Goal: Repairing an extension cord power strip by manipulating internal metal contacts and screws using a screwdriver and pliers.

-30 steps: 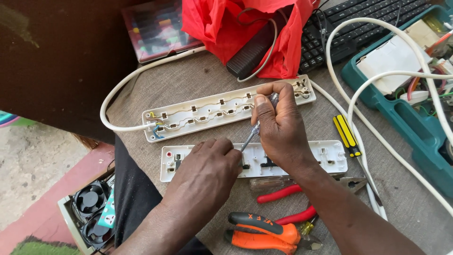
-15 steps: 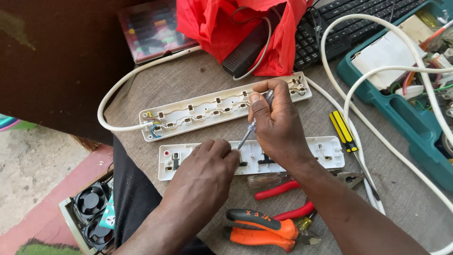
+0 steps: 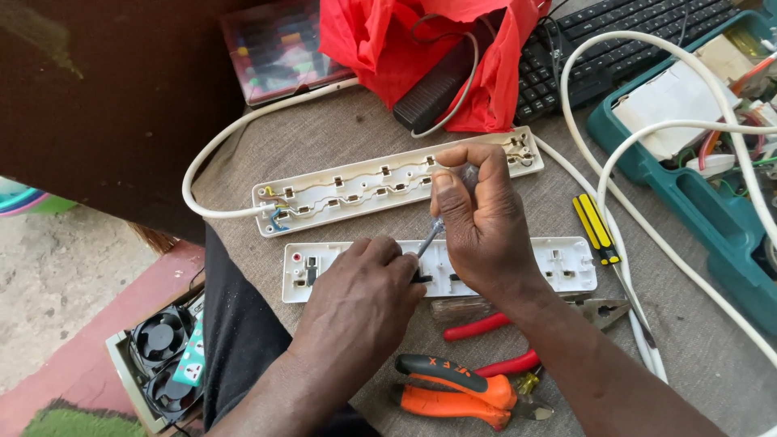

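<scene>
My right hand [image 3: 477,226] is closed around a clear-handled screwdriver [image 3: 430,237], its metal shaft slanting down-left to the white power-strip cover [image 3: 558,263] lying on the table. My left hand [image 3: 360,295] presses down on that cover beside the screwdriver tip, fingers curled over its near edge. Just behind lies the opened power-strip base [image 3: 356,190], with its metal contact strips and coloured wires showing and a white cable [image 3: 210,162] leaving its left end.
Red-handled pliers [image 3: 486,328], an orange-and-black cutter [image 3: 453,392] and a yellow-and-black screwdriver [image 3: 595,222] lie nearby. A red bag [image 3: 388,48], black keyboard [image 3: 623,36], teal toolbox [image 3: 696,202] and looping white cables [image 3: 647,129] crowd the back and right. Fans [image 3: 158,356] sit on the floor at left.
Both hands stay on the cover. My right hand has shifted slightly on the screwdriver handle, and the camera view has drifted a little.
</scene>
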